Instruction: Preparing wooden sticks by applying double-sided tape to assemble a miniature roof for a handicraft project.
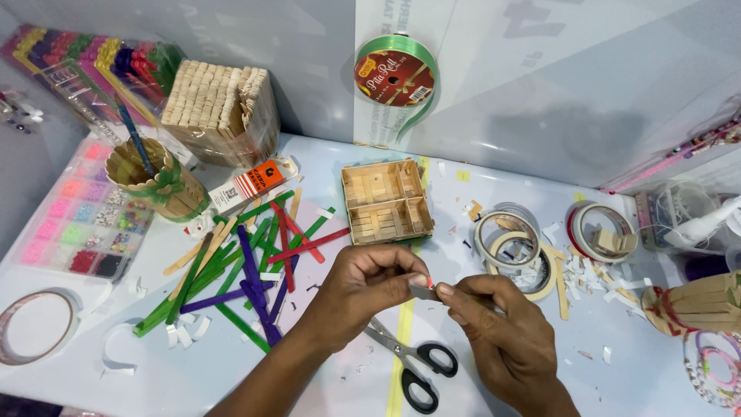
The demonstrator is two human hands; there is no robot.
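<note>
My left hand and my right hand meet at the middle of the table and pinch a small grey strip between their fingertips. A bit of red shows at the strip's top end. Just below the hands lie black-handled scissors. Behind the hands sits a small open box of wooden sticks with several compartments. Left of my left hand lies a loose pile of green, purple and red craft sticks.
Tape rolls and white paper scraps lie at the right. A stick-built cup, a bundle of plain sticks and a bead tray stand at the left. A green ribbon spool hangs on the wall.
</note>
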